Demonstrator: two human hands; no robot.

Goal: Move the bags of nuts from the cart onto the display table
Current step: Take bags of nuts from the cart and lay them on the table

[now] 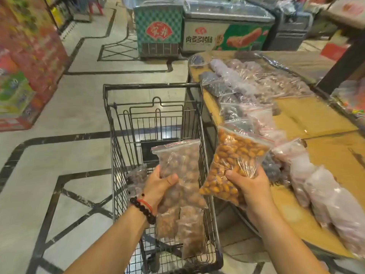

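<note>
**Clerk A:** Item one?

**Clerk B:** Bag of orange nuts (235,165), clear zip pouch, held tilted above the gap between the cart (154,88) and the tabletop (324,153). The right hand (246,182) grips its lower end, thumb on the front, fingers curled behind.

**Clerk A:** Item two?

**Clerk B:** Bag of brown nuts (181,171), clear pouch with a red zip strip, held upright over the cart's basket. The left hand (160,184) clasps its lower left side, thumb across the front.

**Clerk A:** Stock inside the cart?

**Clerk B:** Two brown bags (189,234) lying on the wire floor below the left hand, side by side; one more darker bag (138,175) against the cart's left wall.

**Clerk A:** Right of the cart?

**Clerk B:** Tabletop lined with flattened cardboard. A long row of filled clear bags (248,89) runs along its cart-side edge, pale and dark contents; details blurred.

**Clerk A:** Beyond the cart?

**Clerk B:** Two chest freezers (197,32) on the tiled floor (59,155). Left of the cart, stacked red and green boxes (21,76).

**Clerk A:** Wrist notes?

**Clerk B:** Dark bead bracelet (143,209) and a red cord, left wrist.
</note>
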